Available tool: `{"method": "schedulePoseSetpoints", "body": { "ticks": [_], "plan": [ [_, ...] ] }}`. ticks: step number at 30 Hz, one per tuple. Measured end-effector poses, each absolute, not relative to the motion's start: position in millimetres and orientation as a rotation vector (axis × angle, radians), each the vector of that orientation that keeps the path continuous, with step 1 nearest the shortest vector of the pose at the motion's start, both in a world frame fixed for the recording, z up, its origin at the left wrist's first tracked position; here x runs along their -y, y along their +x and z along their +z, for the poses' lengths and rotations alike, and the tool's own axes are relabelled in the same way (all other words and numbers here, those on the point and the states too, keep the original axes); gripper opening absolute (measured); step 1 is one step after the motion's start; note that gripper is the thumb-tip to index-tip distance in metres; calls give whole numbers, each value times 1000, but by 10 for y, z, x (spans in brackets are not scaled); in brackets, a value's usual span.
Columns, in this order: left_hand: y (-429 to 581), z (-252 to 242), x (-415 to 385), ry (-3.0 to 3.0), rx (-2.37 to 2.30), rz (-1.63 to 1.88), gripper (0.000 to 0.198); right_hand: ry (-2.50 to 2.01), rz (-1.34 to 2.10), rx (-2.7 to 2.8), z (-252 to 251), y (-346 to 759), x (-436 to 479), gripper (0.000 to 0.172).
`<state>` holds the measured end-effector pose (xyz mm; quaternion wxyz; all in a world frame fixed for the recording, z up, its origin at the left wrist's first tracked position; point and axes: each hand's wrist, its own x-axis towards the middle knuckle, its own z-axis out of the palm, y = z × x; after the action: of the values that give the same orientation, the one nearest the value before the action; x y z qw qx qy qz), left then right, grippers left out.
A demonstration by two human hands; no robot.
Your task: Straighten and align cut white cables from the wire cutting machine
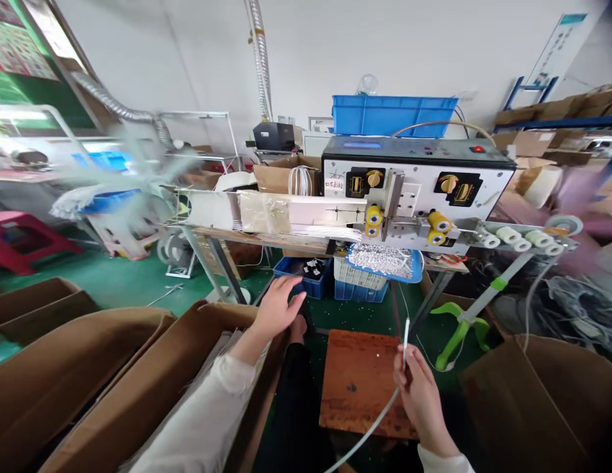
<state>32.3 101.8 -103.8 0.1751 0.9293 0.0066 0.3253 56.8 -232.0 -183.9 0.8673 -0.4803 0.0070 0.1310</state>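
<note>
My right hand (420, 387) is closed around a white cable (367, 437), whose short end sticks up above the fingers. The rest of the cable curves down out of view at the bottom. Above the rim of a long cardboard box (152, 387), my left hand (281, 303) hovers with its fingers apart and nothing in it. White lengths lie inside that box, partly behind my left sleeve. In front stands a wire-cutting machine (419, 190) with yellow rollers (438, 226). White cut wires (315, 230) lie along the trough to its left.
A wooden stool (352, 381) stands between my hands. A blue tray (384, 263) of small white scraps sits below the machine. Green stand legs (456, 335) and a cardboard box (542, 401) are at right. A blurred fan (133, 171) stands at left, and a blue crate (394, 115) tops the machine.
</note>
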Motion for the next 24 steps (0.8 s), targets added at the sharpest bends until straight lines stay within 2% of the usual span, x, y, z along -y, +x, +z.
{"method": "schedulePoseSetpoints", "body": {
  "ticks": [6,13,24],
  "plan": [
    [872,-408,-986,2778,-50,1192,46,-1155,396,-14,-1953,392,2364,38],
    [1303,-112,-971,2980,-36,1180,62,-1185,501,14,-1939,264,2346,43],
    [1735,16,-1059,3128,-41,871,46,-1166,557,-43,-1975,55,2189,52]
  ]
}}
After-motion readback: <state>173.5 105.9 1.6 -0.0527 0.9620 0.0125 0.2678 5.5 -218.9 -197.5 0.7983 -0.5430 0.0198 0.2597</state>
